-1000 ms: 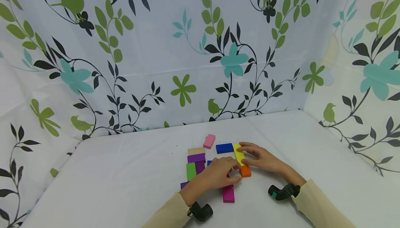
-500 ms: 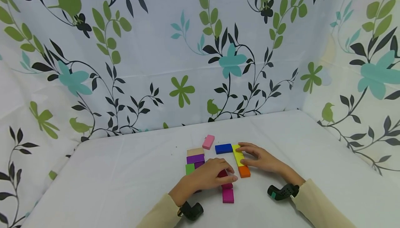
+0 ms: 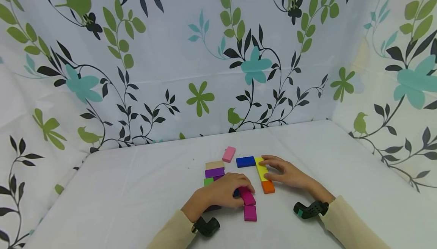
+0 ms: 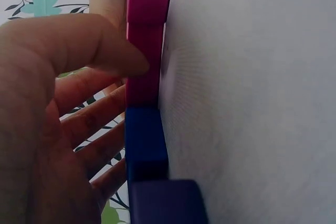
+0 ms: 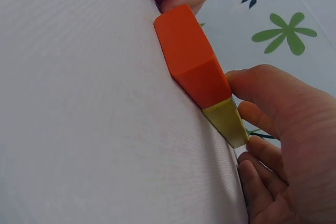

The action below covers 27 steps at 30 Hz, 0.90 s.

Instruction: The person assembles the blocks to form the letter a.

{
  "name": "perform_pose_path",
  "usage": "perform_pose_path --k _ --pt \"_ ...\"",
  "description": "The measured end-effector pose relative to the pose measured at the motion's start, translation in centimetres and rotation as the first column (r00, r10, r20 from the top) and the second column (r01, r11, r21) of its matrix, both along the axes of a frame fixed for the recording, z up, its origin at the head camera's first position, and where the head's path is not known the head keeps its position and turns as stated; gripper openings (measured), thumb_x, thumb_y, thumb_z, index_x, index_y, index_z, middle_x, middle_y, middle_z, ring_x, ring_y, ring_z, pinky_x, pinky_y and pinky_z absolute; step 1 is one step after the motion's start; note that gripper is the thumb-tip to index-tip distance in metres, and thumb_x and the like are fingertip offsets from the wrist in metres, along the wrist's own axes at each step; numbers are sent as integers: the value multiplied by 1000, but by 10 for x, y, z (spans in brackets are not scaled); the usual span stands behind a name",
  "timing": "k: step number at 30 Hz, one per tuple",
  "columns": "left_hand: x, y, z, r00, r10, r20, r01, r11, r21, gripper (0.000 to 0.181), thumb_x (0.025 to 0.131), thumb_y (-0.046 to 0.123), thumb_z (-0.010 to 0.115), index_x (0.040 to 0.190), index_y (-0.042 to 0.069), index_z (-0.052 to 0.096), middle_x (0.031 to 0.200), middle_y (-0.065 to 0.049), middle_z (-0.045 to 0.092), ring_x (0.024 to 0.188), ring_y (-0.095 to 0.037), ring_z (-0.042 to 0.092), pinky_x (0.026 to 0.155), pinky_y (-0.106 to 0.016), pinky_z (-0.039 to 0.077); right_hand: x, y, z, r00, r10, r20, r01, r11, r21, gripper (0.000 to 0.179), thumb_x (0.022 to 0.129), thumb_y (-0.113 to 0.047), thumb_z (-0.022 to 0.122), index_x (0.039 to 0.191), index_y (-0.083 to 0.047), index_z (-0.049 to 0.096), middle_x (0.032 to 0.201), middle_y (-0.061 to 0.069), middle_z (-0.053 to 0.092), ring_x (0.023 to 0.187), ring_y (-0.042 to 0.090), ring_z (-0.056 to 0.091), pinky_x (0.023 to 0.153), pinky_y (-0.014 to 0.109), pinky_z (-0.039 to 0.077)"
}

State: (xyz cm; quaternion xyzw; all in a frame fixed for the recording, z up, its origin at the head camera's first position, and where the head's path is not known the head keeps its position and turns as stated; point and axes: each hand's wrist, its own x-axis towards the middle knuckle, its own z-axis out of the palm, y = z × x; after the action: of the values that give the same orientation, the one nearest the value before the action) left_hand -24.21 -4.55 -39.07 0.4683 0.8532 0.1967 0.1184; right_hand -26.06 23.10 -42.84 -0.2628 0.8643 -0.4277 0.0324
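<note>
Pinching the far magenta block [image 3: 247,196], touching the yellow block [image 3: 261,170]

Grips the far magenta block with the left hand [image 3: 224,189], thumb pressed to one side, fingers curled about the other. Has the near magenta block [image 3: 250,213] end to end with it, closer to the person, and, in the left wrist view, a half-hidden blue block [image 4: 147,137] at its other end, followed by a dark purple block [image 4: 168,203]. Cannot say for certain how these last two meet, being mostly covered by the left hand in the head view.

Touches the yellow block with the right hand [image 3: 286,172], fingers loosely bent and relaxed, forefinger by the far end, thumb along the right side. Has the orange block [image 3: 268,187] set against the near end of the yellow one, and an upper blue block [image 3: 246,162] lying crosswise against the far end.

Shows, beyond the left hand, a tan block [image 3: 214,165] above a bright purple block [image 3: 214,172], then a green block [image 3: 208,181] partly under the hand. Has a pink block [image 3: 229,154] tilted just beside the tan one.

Lays everything out on a white table [image 3: 136,196] before a patterned cloth [image 3: 164,63] of leaves and birds. Wears beige sleeves [image 3: 172,230] and black wrist cameras [image 3: 207,227].
</note>
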Motion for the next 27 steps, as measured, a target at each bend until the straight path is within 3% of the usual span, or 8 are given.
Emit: perform_pose_path --k 18,23,27 --pt "3 3 5 986 150 -77 -153 987 -47 36 86 35 69 120 22 67 116 8 63 106 -6 52 92 -26 45 1 -1 2 1000 1 14 -1 1000 -9 43 93 -23 66 132 -7 59 151 21 37 136 46 36 106 60 33" --pt "4 5 4 982 160 -105 -166 985 -51 38 86 41 69 118 22 67 112 9 63 102 -5 53 89 -25 45 1 -1 2 1000 -4 21 5 1000 -10 43 93 -24 66 132 -8 59 151 21 37 135 46 37 105 61 34" --pt "3 4 4 985 150 -89 -155 987 -52 41 83 38 71 120 22 65 111 9 62 99 -4 52 84 -21 46 1 -1 1 1000 -7 24 7 1000 -12 43 93 -24 66 132 -8 59 151 21 36 135 47 37 105 61 34"
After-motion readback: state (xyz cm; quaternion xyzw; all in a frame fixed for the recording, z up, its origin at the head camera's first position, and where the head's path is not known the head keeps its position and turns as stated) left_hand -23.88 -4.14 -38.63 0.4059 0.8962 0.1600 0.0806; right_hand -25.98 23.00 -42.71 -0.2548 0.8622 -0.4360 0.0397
